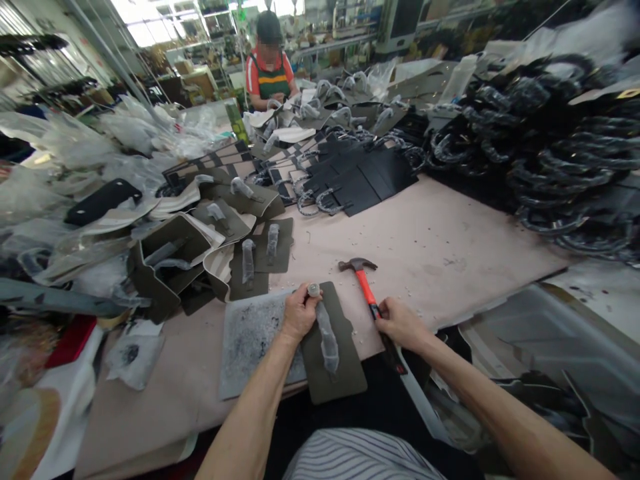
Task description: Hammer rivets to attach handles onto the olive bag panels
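My right hand [401,323] is closed around the grip of a claw hammer [367,287], which has a red and black handle. Its metal head points away from me over the table. With fingers pinched, my left hand [300,313] holds the upper end of a plastic-wrapped bag handle [327,339]. That handle is attached to an olive-grey bag panel [353,373], whose lower end overhangs the table's near edge. Partly under the left forearm and the panel lies a scuffed grey slab [245,343] with dark marks.
Olive panels [256,285] with wrapped handles are heaped at left. Flat black panels [367,177] lie farther back, and black wrapped handles [560,160] are piled at right. Small bits dot the pinkish table cover [430,247]. Across the table sits another person [270,67].
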The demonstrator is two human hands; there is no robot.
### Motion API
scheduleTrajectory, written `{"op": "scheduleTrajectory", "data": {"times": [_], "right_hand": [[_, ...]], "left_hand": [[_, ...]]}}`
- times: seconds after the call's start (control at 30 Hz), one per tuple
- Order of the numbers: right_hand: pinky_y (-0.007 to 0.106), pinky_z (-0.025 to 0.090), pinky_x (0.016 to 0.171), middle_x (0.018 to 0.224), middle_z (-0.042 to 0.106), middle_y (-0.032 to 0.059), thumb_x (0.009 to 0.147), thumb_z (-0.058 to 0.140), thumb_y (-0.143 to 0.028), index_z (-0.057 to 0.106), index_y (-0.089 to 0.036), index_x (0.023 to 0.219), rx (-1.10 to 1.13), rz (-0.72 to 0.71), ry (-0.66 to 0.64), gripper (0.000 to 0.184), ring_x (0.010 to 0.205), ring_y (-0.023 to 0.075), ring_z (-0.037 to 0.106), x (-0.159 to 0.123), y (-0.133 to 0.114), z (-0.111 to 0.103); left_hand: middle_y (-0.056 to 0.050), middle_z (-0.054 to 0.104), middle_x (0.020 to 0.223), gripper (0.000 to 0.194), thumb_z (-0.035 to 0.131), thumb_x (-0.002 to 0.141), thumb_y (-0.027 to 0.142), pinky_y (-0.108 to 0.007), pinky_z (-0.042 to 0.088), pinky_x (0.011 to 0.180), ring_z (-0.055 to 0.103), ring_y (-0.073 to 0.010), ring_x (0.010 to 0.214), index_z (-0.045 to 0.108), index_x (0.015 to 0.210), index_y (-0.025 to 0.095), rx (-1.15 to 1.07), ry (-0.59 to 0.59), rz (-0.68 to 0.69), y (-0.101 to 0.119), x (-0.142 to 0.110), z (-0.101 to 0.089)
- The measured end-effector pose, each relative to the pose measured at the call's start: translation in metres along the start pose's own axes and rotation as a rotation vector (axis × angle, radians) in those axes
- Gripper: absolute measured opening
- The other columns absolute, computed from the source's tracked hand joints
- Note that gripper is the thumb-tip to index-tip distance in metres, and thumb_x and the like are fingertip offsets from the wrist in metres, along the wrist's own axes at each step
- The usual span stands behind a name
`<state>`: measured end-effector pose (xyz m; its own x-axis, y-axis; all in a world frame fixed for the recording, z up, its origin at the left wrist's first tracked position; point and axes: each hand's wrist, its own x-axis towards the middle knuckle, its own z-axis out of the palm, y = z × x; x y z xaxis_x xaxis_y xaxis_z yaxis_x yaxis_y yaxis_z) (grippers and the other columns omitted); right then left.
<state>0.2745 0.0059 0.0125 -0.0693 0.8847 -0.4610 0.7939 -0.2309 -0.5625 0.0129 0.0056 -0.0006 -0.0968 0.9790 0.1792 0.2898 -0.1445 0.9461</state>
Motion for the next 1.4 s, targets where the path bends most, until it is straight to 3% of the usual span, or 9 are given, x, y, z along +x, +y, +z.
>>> {"op": "scheduleTrajectory", "data": {"times": [0.1,0.23,0.33,0.5,0.63,0.9,1.1,1.3,1.4], "right_hand": [[0.025,0.039,0.058,0.067,0.062,0.0027,0.083,0.053,-0.028,0.053,-0.018,0.085,0.091,0.034,-0.106,0.011,0.062,0.0159,0.058,0.001,-0.011,-0.001],[0.031,0.043,0.069,0.088,0.067,0.0111,0.081,0.059,-0.052,0.054,-0.016,0.097,-0.175,-0.104,0.039,0.04,0.082,0.0242,0.064,-0.002,-0.036,0.015],[0.036,0.044,0.078,0.098,0.067,0.016,0.081,0.059,-0.038,0.054,-0.015,0.101,-0.209,-0.073,0.141,0.031,0.096,0.0292,0.064,-0.001,-0.049,0.028],[0.029,0.046,0.058,0.071,0.06,0.0041,0.075,0.052,-0.025,0.05,-0.019,0.085,0.341,0.152,-0.169,0.011,0.063,0.0176,0.06,0.005,-0.049,0.012],[0.021,0.036,0.04,0.062,0.047,-0.0051,0.081,0.047,-0.033,0.046,-0.021,0.081,0.446,0.143,-0.312,0.012,0.04,0.0079,0.038,-0.012,-0.057,-0.016],[0.025,0.029,0.048,0.058,0.043,-0.0043,0.096,0.034,-0.05,0.044,-0.023,0.082,0.092,-0.492,0.292,0.032,0.048,0.0111,0.04,-0.063,-0.105,-0.04],[0.028,0.019,0.05,0.055,0.046,-0.0029,0.095,0.042,-0.038,0.048,-0.023,0.08,-0.272,-0.493,0.079,0.022,0.046,0.0108,0.034,-0.069,-0.112,-0.05],[0.028,0.029,0.05,0.062,0.05,-0.0003,0.099,0.028,-0.046,0.044,-0.025,0.088,0.149,-0.606,0.598,0.029,0.05,0.014,0.044,-0.088,-0.127,-0.062],[0.029,0.022,0.049,0.055,0.047,-0.0011,0.096,0.036,-0.043,0.044,-0.024,0.08,-0.152,-0.533,0.298,0.027,0.046,0.013,0.037,-0.078,-0.106,-0.043]], "left_hand": [[-0.002,0.074,0.086,0.015,0.061,0.08,0.016,-0.029,0.051,0.08,0.067,-0.0191,0.083,0.07,0.091,0.022,-0.028,0.003,-0.013,0.0,0.0,-0.001],[-0.002,0.074,0.085,0.015,0.061,0.079,0.016,-0.028,0.05,0.078,0.067,-0.0192,0.082,0.07,0.089,0.022,-0.026,-0.001,0.003,-0.002,-0.001,-0.002],[-0.002,0.074,0.085,0.016,0.06,0.08,0.015,-0.028,0.05,0.077,0.067,-0.0191,0.081,0.07,0.09,0.022,-0.019,-0.005,0.024,-0.004,-0.002,-0.003],[-0.003,0.074,0.084,0.016,0.06,0.08,0.016,-0.029,0.051,0.076,0.067,-0.0196,0.08,0.07,0.091,0.022,-0.012,-0.011,0.032,-0.008,-0.002,-0.003],[-0.002,0.074,0.082,0.015,0.06,0.081,0.018,-0.027,0.05,0.073,0.067,-0.0188,0.078,0.07,0.091,0.022,-0.034,-0.007,0.009,-0.012,-0.002,-0.003],[-0.003,0.074,0.084,0.016,0.06,0.082,0.017,-0.028,0.05,0.073,0.067,-0.0193,0.078,0.071,0.093,0.023,-0.005,-0.022,0.03,-0.016,-0.003,-0.004],[-0.002,0.072,0.078,0.015,0.058,0.084,0.018,-0.027,0.048,0.069,0.065,-0.0183,0.072,0.071,0.09,0.023,0.036,-0.036,0.032,-0.016,-0.004,-0.004],[-0.003,0.073,0.083,0.015,0.058,0.084,0.021,-0.027,0.049,0.075,0.066,-0.019,0.079,0.071,0.093,0.022,0.005,-0.044,0.017,-0.015,-0.004,-0.004],[-0.001,0.071,0.078,0.014,0.057,0.085,0.021,-0.026,0.047,0.07,0.064,-0.0175,0.073,0.07,0.089,0.022,0.052,-0.052,0.004,-0.015,-0.004,-0.004]]}}
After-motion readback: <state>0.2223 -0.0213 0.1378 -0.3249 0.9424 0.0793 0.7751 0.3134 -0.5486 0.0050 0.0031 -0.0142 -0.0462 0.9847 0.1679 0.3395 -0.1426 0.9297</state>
